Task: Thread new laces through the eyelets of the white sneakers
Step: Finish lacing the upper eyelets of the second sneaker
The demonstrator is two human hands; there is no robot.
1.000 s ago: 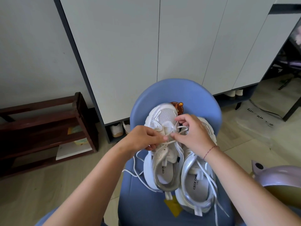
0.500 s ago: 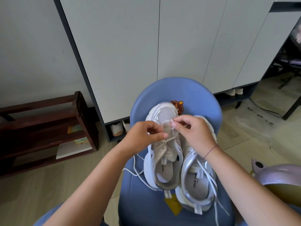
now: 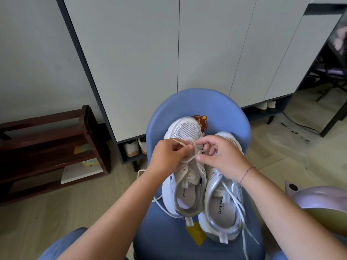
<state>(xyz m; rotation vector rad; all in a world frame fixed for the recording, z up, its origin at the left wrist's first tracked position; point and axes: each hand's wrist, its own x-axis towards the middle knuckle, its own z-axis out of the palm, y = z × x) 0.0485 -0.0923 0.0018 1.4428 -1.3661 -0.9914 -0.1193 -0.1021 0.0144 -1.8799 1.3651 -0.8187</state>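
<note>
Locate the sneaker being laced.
Head view, centre: the left sneaker on the blue chair, touching the right sneaker; left hand and right hand pinch its lace.

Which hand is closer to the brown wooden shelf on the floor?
Left. The left hand pinches the lace over the sneakers on the side facing the wooden shelf; the right hand pinches it too, but farther away, beyond the left hand.

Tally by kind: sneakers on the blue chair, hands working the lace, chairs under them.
White sneakers: 2
Hands pinching the lace: 2, left hand, right hand
Blue chair: 1
Total: 5
</note>
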